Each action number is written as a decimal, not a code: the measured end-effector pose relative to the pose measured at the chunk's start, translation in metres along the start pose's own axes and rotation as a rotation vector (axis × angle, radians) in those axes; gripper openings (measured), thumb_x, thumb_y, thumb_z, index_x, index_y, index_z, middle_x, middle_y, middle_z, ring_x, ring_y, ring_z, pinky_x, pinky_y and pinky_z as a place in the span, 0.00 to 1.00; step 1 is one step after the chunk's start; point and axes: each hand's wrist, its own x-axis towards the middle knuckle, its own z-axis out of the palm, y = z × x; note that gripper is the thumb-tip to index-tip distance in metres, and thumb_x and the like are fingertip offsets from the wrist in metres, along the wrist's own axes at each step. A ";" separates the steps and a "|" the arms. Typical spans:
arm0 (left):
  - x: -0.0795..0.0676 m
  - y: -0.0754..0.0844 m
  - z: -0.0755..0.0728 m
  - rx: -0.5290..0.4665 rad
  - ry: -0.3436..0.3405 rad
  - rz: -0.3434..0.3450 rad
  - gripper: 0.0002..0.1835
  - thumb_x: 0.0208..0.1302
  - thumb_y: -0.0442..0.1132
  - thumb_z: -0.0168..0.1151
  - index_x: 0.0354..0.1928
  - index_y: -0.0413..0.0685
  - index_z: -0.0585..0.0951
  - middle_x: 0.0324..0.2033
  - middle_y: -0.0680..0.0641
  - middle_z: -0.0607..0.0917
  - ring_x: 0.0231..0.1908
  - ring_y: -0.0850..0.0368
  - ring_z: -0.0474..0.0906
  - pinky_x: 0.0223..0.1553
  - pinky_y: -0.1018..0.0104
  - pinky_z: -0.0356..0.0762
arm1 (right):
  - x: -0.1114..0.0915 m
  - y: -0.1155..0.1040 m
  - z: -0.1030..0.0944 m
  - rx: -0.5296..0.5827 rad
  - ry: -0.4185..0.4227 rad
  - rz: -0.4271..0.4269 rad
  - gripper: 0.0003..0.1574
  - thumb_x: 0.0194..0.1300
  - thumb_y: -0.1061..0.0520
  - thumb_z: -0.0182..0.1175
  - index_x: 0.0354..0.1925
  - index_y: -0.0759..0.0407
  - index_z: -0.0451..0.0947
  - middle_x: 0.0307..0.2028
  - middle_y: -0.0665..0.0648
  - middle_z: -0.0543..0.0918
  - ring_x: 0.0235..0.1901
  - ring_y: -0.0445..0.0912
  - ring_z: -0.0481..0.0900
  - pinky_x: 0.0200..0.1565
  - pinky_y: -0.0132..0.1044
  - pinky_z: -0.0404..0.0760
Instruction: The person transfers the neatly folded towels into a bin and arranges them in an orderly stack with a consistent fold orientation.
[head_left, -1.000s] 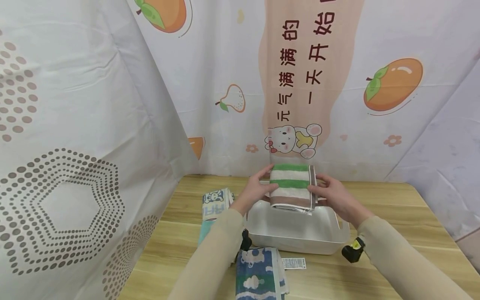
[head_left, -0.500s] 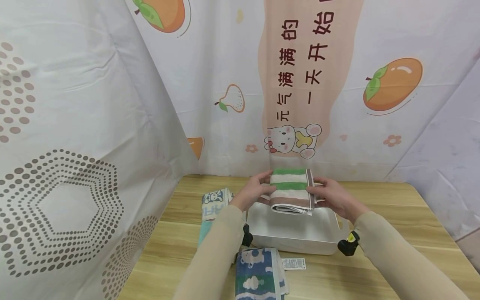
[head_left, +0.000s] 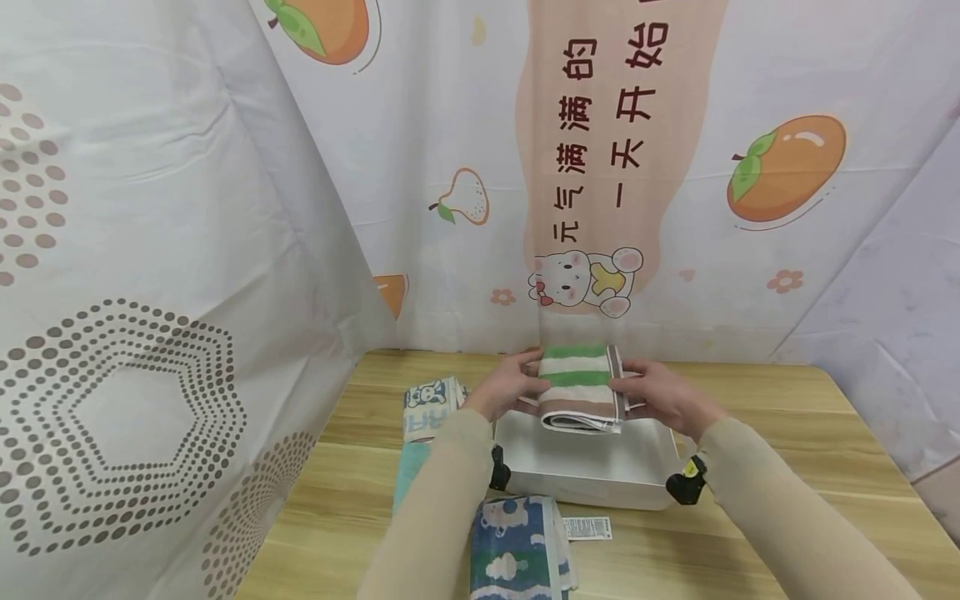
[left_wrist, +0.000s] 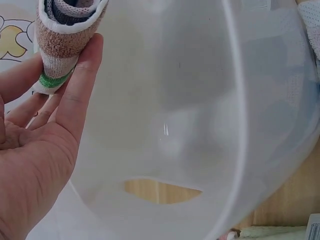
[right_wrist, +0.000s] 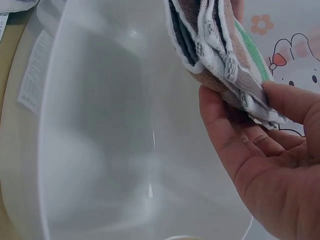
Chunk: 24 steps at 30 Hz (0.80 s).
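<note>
Folded green-white-brown striped terry towel, pinched in fingers of left hand and right hand, glossy white plastic bin toward six o'clock

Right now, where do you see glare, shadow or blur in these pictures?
Left wrist view: small glints and a soft grey shadow inside the white bin; right wrist view: similar glints and shading there; head view: fairly even light, green bands on the striped towel clear, but print on the label too small to read.
</note>
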 end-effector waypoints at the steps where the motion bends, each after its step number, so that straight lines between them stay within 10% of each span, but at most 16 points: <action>1: 0.000 0.000 0.000 0.004 -0.001 -0.009 0.41 0.68 0.30 0.65 0.80 0.51 0.59 0.61 0.39 0.79 0.43 0.48 0.85 0.40 0.53 0.88 | 0.000 0.001 0.000 -0.004 -0.001 0.004 0.44 0.78 0.58 0.55 0.78 0.73 0.44 0.53 0.66 0.83 0.45 0.51 0.86 0.49 0.48 0.86; 24: 0.004 -0.013 0.003 0.063 -0.074 -0.111 0.47 0.59 0.26 0.71 0.79 0.51 0.61 0.52 0.39 0.81 0.42 0.47 0.85 0.39 0.49 0.88 | 0.006 0.019 0.008 -0.060 0.026 0.062 0.45 0.74 0.60 0.60 0.78 0.71 0.49 0.48 0.62 0.85 0.41 0.50 0.85 0.42 0.47 0.88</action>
